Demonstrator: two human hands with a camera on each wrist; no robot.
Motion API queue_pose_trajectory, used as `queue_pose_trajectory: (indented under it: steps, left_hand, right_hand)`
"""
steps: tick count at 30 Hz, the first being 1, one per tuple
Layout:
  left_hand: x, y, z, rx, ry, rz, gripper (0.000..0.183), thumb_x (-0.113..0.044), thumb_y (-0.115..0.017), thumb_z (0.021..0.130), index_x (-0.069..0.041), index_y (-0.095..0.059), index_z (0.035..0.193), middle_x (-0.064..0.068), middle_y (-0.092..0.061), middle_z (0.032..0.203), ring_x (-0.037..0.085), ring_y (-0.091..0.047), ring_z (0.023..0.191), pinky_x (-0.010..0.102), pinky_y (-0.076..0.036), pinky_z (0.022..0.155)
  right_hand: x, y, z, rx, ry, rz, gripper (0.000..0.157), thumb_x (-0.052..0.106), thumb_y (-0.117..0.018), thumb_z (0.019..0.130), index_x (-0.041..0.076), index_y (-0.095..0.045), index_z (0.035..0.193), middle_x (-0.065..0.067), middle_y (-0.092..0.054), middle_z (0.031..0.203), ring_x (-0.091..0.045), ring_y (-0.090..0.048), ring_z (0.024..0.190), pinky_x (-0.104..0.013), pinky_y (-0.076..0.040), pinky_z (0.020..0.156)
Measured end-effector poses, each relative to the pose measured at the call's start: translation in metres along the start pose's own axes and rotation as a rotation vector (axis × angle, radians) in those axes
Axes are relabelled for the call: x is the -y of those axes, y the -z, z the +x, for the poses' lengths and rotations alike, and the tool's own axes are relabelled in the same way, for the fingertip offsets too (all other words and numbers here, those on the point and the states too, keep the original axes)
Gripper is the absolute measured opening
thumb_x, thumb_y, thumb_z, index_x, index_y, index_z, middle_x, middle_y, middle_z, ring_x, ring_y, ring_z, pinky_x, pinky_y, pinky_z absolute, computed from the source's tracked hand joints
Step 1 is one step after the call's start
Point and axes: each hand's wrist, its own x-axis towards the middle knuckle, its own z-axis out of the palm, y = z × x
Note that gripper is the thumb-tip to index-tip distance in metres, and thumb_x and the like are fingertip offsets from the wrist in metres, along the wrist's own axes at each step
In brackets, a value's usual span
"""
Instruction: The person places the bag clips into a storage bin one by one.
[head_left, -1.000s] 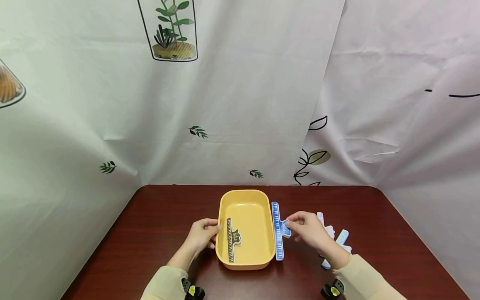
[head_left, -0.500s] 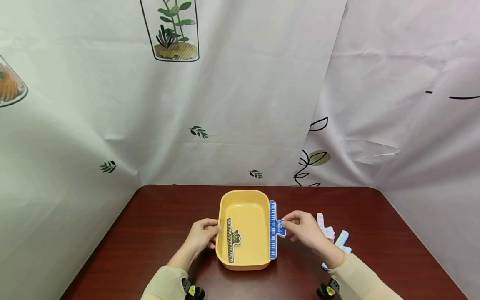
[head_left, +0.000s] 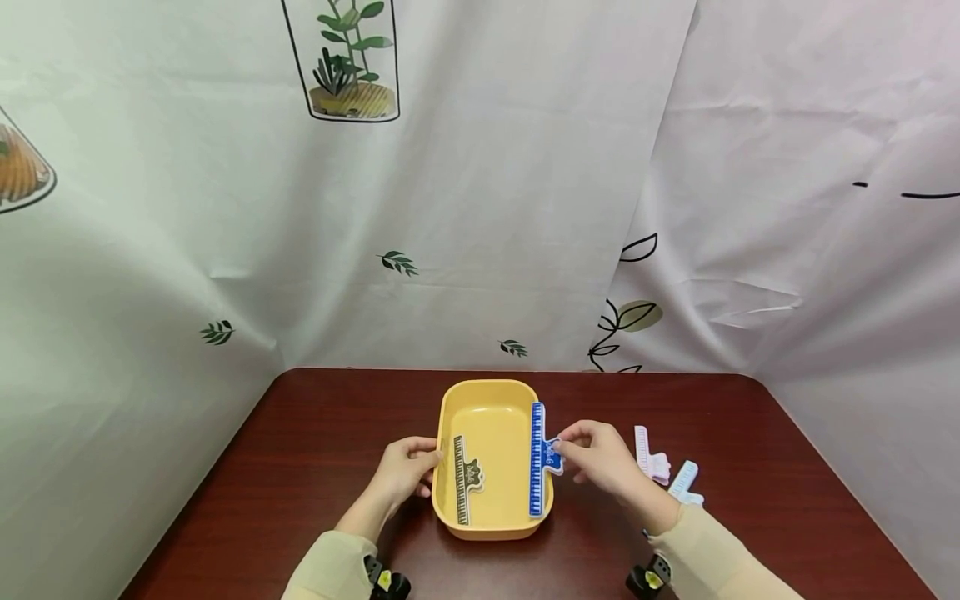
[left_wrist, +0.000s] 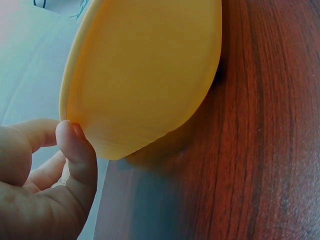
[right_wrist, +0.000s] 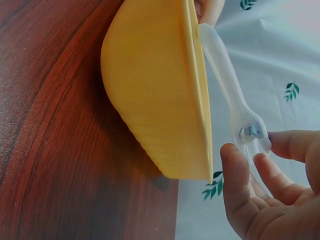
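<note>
In the head view my left hand point(head_left: 399, 472) pinches the left rim of a yellow plastic basin point(head_left: 498, 471). The left wrist view shows the thumb and forefinger on that rim. My right hand point(head_left: 603, 458) pinches the handle of a long blue clip point(head_left: 537, 467) printed with piano keys. This clip overlaps the basin's right rim, its long bar over the inside. From the right wrist, the clip point(right_wrist: 227, 75) appears side-on and pale, just above the rim. A dark brown clip point(head_left: 462, 483) of the same shape lies inside the basin along its left wall.
To the right, behind my right forearm, lie a pink clip point(head_left: 642, 450) and a light blue clip point(head_left: 683, 479) on the dark red wooden table point(head_left: 345, 400). A bit of another dark-blue edge is mostly hidden by the sleeve. A white patterned cloth point(head_left: 480, 208) hangs behind.
My right hand has moved left with the blue clip, from beside the basin to over its right rim. The left hand keeps its hold on the basin.
</note>
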Motion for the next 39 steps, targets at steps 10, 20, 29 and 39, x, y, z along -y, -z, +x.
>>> queue_pose_trajectory:
  steps: [10,20,29,39]
  left_hand:
    - [0.001,0.000,0.000,0.001,-0.005,0.004,0.032,-0.007,-0.061,0.086,0.008,-0.058,0.115,0.007,-0.061,0.074,0.012,-0.054,0.053,0.022,-0.046,0.041]
    - [-0.001,0.000,0.000,-0.003,0.004,0.008,0.032,-0.007,-0.062,0.086,0.008,-0.059,0.115,0.008,-0.061,0.075,0.012,-0.054,0.053,0.022,-0.046,0.041]
    - [-0.002,0.000,0.000,0.001,0.001,0.003,0.032,-0.006,-0.061,0.086,0.009,-0.058,0.115,0.010,-0.061,0.075,0.011,-0.054,0.052,0.021,-0.045,0.041]
    - [-0.001,0.000,-0.001,0.004,-0.007,0.009,0.033,-0.006,-0.061,0.086,0.010,-0.057,0.116,0.009,-0.061,0.075,0.011,-0.054,0.052,0.021,-0.045,0.040]
  right_hand:
    - [0.003,-0.002,0.001,0.033,0.041,0.025,0.020,0.016,-0.068,0.085,-0.002,-0.064,0.093,-0.007,-0.066,0.073,-0.021,-0.066,0.065,-0.030,-0.053,0.049]
    - [0.006,-0.007,0.000,0.050,0.057,0.023,0.020,0.016,-0.069,0.084,-0.001,-0.064,0.091,-0.007,-0.064,0.070,-0.022,-0.065,0.063,-0.032,-0.054,0.049]
    - [0.008,-0.011,0.000,0.057,0.028,-0.008,0.017,0.014,-0.070,0.083,0.000,-0.063,0.090,-0.006,-0.064,0.071,-0.016,-0.061,0.059,-0.036,-0.056,0.052]
    - [0.013,-0.014,0.001,0.066,0.029,-0.020,0.017,0.014,-0.070,0.083,0.001,-0.063,0.090,-0.007,-0.063,0.071,-0.015,-0.060,0.059,-0.029,-0.054,0.050]
